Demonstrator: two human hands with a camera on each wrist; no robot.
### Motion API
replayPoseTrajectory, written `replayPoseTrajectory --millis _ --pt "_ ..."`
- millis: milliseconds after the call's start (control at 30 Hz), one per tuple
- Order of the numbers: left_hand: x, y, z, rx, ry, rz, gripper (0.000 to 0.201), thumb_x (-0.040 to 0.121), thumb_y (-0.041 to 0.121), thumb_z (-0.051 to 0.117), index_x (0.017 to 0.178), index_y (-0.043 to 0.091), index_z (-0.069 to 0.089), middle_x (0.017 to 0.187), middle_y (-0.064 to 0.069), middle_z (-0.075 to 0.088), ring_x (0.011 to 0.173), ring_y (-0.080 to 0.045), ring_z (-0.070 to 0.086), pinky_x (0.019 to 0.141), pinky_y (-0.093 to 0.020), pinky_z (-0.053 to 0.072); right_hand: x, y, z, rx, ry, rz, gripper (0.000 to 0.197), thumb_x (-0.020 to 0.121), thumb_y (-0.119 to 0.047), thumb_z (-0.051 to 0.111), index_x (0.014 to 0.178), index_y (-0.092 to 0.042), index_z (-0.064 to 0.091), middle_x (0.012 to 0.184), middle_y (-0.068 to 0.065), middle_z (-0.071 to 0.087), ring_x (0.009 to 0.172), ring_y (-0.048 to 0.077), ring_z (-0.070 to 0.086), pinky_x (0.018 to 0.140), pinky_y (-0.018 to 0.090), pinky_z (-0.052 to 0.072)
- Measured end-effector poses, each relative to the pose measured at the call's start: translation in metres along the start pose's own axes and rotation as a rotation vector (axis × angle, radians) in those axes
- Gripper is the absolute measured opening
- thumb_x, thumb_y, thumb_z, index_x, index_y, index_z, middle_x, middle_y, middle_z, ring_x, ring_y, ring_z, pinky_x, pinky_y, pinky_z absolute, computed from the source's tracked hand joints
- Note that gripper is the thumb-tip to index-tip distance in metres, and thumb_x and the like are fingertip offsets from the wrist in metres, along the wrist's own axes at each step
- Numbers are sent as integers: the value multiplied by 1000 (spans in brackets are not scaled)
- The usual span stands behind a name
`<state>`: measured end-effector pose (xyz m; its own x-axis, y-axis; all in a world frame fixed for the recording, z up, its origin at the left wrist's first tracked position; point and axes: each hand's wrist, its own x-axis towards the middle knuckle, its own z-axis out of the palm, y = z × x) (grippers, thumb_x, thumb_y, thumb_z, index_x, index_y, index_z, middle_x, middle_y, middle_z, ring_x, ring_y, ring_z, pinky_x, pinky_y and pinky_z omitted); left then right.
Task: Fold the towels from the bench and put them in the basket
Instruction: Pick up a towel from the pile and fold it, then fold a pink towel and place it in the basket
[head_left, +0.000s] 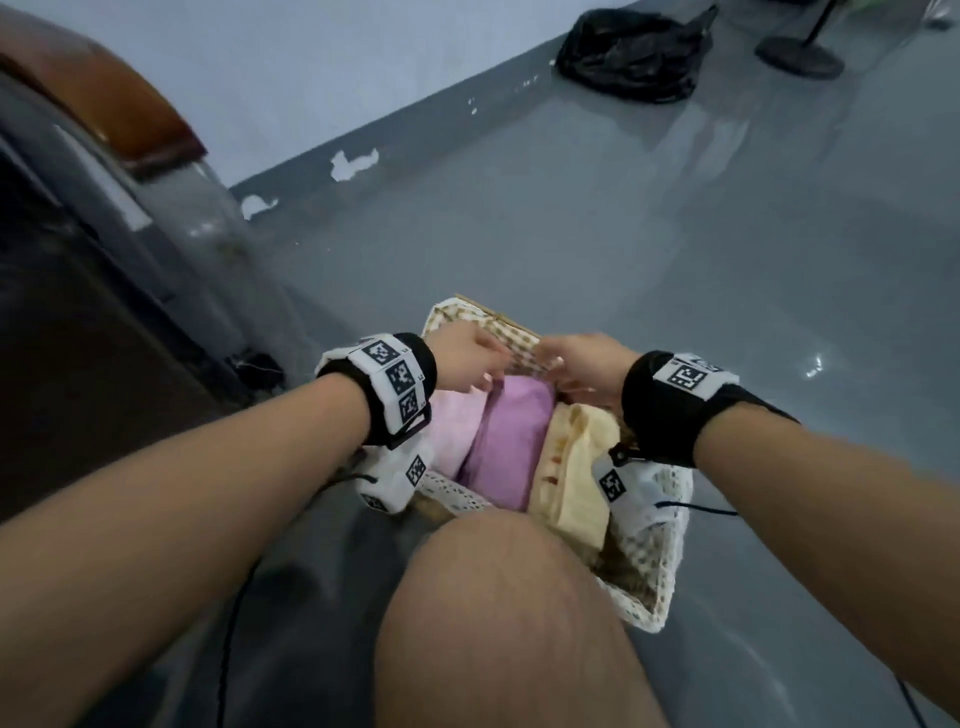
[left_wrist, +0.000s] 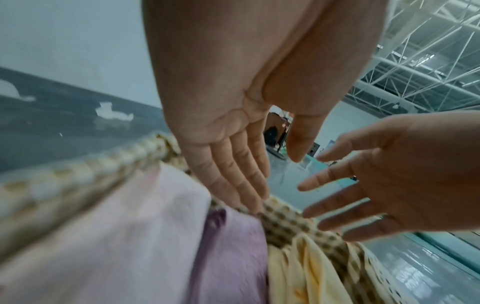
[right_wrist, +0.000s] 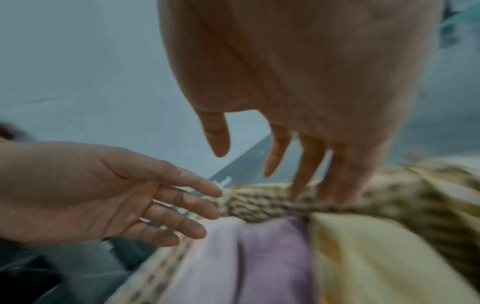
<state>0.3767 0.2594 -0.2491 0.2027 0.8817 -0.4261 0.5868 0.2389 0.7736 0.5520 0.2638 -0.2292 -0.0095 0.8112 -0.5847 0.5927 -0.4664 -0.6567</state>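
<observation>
A woven basket (head_left: 655, 571) with a white lace liner stands on the grey floor in front of my knee. Three folded towels lie side by side in it: pale pink (head_left: 457, 423) on the left, purple (head_left: 511, 441) in the middle, yellow (head_left: 582, 467) on the right. My left hand (head_left: 491, 371) and right hand (head_left: 558, 364) hover over the far end, fingers straight, holding nothing. In the left wrist view the left hand (left_wrist: 275, 179) reaches down toward the far rim (left_wrist: 91, 170). In the right wrist view the right hand (right_wrist: 259, 170) has fingertips (right_wrist: 298, 189) at the rim (right_wrist: 249, 202).
The dark bench (head_left: 104, 291) with a brown wooden armrest (head_left: 104, 98) stands at the left. A black bag (head_left: 634, 52) and a round stand base (head_left: 800, 57) sit far back on the floor. My bare knee (head_left: 519, 623) is against the basket's near end. Cables trail from both wrists.
</observation>
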Motion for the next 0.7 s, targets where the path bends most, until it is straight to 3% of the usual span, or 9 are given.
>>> replayPoseTrajectory --millis 67,133,267,400,500,567,700 --pt "-32 -2 -37 59 85 50 13 93 19 61 101 16 71 102 -6 75 88 -24 74 78 -32 56 -10 -40 19 -32 -103 -120 19 89 -30 64 95 -13 69 95 9 68 81 21 57 67 27 43" --pt "-70 -12 -76 97 180 63 10 92 21 63 96 19 71 96 -7 76 86 -21 73 86 -34 57 -21 -84 46 -116 -213 -271 22 92 -26 63 98 -6 69 96 11 68 80 21 55 62 25 40" --pt "-158 -49 -148 128 421 -5 13 90 27 65 100 22 72 82 3 75 74 -10 69 76 -27 55 -51 -168 119 -316 -363 -500 17 95 -37 62 93 -20 65 103 6 74 83 17 64 71 27 47" --pt "-251 -100 -202 136 611 -124 12 87 32 67 97 29 72 80 5 76 78 -11 72 70 -28 56 -93 -228 215 -419 -527 -688 14 95 -33 62 96 -20 66 88 2 72 73 15 61 61 23 46" --pt "-314 -148 -224 101 716 -218 11 88 28 66 97 26 71 87 1 76 86 -19 72 80 -36 58 -131 -253 291 -493 -638 -782 11 95 -28 61 97 -19 67 84 2 71 74 17 61 61 27 45" --pt "-351 -182 -230 165 769 -320 11 88 32 64 98 28 69 92 4 74 92 -19 69 79 -30 53 -156 -260 337 -552 -706 -832 9 94 -27 62 95 -20 67 86 1 72 75 17 62 62 27 46" --pt "-396 -252 -223 282 687 -606 35 92 41 57 115 16 69 117 -6 69 109 -27 62 89 -31 48 -183 -249 417 -699 -792 -908 14 92 -27 62 90 -17 71 93 6 76 76 19 66 64 29 50"
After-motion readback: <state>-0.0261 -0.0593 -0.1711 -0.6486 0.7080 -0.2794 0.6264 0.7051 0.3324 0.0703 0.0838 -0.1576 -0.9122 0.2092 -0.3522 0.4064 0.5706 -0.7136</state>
